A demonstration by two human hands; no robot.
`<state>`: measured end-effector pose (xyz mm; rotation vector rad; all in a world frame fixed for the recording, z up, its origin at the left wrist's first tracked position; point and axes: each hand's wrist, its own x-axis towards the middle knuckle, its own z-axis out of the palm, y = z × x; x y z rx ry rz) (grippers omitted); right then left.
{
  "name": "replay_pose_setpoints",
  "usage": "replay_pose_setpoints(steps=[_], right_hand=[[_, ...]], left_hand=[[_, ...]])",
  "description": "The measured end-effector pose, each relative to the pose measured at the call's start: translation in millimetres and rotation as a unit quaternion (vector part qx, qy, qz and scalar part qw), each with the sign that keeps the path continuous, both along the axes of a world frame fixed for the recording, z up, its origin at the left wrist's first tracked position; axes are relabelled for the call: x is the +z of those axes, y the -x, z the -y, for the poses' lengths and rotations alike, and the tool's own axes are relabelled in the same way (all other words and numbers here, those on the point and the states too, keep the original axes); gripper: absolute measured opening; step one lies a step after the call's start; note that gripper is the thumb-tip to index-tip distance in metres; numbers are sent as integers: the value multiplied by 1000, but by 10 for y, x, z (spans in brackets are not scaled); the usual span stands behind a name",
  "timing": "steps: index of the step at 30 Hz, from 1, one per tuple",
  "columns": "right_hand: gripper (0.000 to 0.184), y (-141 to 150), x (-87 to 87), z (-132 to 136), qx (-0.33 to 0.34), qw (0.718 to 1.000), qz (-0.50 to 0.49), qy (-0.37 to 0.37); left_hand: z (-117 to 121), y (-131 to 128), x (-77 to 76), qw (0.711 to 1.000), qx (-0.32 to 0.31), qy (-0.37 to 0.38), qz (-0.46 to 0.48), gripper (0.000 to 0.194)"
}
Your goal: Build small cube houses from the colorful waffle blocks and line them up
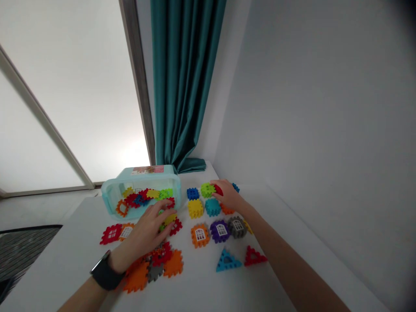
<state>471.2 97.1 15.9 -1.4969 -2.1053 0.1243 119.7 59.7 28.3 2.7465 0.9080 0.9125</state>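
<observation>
My left hand, with a dark watch at the wrist, lies over loose toy blocks in front of the tipped light-blue plastic box; its fingers curl round a yellow-green piece. My right hand reaches to the far row of blocks and pinches a red piece beside a lime-green block. A blue block, a yellow block and a teal block sit in rows just left of that hand.
Orange, purple and grey window blocks stand in a row. A teal triangle and red triangle lie nearer. Orange, red and grey flat pieces pile by my left wrist. The wall runs along the right; a teal curtain hangs behind.
</observation>
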Motion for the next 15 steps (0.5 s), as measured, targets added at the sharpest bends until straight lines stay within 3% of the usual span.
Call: replay_pose_setpoints(steps=[10,15], right_hand=[[36,-103,-92,-259,-9,999,18,46],[34,-121,-86,-308,-4,998,32,60]], left_hand=[[-48,14,-83,1000,-4,-12,-21,27],[-37,16,-48,999,1,0,-47,26]])
